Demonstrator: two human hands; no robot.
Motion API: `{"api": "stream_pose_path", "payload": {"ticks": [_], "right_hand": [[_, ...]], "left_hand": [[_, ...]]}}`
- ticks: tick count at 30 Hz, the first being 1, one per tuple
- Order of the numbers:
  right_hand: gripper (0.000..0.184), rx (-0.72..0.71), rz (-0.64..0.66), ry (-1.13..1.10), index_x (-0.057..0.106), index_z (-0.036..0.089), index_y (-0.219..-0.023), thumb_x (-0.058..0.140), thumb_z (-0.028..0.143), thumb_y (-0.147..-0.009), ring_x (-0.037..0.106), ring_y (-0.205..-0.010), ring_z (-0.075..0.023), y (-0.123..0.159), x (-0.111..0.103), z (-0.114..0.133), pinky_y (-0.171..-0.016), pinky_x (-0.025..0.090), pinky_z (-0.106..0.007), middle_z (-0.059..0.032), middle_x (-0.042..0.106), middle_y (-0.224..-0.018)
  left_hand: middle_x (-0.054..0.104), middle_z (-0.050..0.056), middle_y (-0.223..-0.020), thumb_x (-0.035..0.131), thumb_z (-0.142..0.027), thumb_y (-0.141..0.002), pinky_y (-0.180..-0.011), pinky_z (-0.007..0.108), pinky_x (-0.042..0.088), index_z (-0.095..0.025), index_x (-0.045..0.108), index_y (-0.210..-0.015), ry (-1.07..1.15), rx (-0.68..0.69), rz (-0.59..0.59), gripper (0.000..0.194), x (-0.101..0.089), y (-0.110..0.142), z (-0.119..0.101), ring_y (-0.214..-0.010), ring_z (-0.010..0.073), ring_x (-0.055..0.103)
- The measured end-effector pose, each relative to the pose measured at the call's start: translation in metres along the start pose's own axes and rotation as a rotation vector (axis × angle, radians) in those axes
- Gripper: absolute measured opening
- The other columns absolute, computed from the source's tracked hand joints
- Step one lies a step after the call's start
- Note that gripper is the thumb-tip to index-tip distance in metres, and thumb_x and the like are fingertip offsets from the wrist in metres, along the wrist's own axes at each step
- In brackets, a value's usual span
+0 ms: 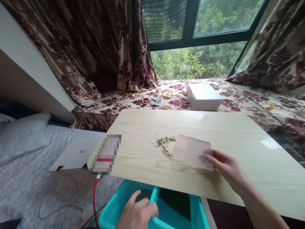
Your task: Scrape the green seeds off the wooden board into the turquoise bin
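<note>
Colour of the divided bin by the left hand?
Turquoise divided bin, in the head view.

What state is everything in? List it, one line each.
Scraper: pinched at one end by the right hand
Small bits: loose, scattered
Bin: open, dark material in the right compartment
Left hand: at the bin, fingers partly curled
White box: closed
Curtains: drawn apart
Phone: red cable plugged in, screen unreadable

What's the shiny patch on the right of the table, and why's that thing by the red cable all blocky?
Head view: the patch is glare on the tabletop, probably from the window; also head view: coarse squares cover the blocky object, hiding its details.
</note>
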State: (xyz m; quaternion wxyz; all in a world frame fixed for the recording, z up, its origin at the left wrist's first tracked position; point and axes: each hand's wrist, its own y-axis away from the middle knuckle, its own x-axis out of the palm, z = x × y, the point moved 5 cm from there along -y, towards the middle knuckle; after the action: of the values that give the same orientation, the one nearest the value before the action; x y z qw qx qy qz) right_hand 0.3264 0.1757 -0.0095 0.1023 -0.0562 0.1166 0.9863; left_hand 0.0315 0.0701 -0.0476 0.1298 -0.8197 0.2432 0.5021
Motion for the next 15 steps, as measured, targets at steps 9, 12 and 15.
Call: {"api": "stream_pose_path", "payload": {"ticks": [9,12,15], "right_hand": [[0.048,-0.01,0.034,0.137,0.077,0.02,-0.086,0.075,0.059,-0.058,0.07,-0.079,-0.029,0.009,-0.005,0.007,-0.062,0.057,-0.031,-0.01,0.076,-0.082],[0.043,0.018,0.043,0.105,0.077,0.021,-0.085,0.077,0.055,-0.058,0.071,-0.08,-0.0276,0.011,-0.007,0.004,-0.065,0.057,-0.03,-0.0084,0.077,-0.083],[0.039,0.034,0.071,0.093,0.077,0.024,-0.086,0.077,0.052,-0.06,0.07,-0.082,-0.0278,0.011,-0.006,0.001,-0.068,0.057,-0.031,-0.0077,0.077,-0.085]], "left_hand": [[0.055,-0.007,-0.068,0.071,-0.039,-0.071,-0.098,0.052,0.04,-0.025,0.056,-0.078,0.014,-0.033,0.033,0.021,-0.002,0.002,0.002,-0.063,0.015,0.059],[0.056,-0.007,-0.069,0.071,-0.037,-0.072,-0.099,0.052,0.04,-0.025,0.056,-0.079,0.009,-0.038,0.071,0.02,-0.006,0.001,0.0,-0.065,0.0155,0.06],[0.057,-0.006,-0.071,0.07,-0.039,-0.073,-0.1,0.053,0.039,-0.025,0.055,-0.08,0.007,-0.029,0.103,0.021,-0.008,0.0,-0.002,-0.067,0.0162,0.061]]}}
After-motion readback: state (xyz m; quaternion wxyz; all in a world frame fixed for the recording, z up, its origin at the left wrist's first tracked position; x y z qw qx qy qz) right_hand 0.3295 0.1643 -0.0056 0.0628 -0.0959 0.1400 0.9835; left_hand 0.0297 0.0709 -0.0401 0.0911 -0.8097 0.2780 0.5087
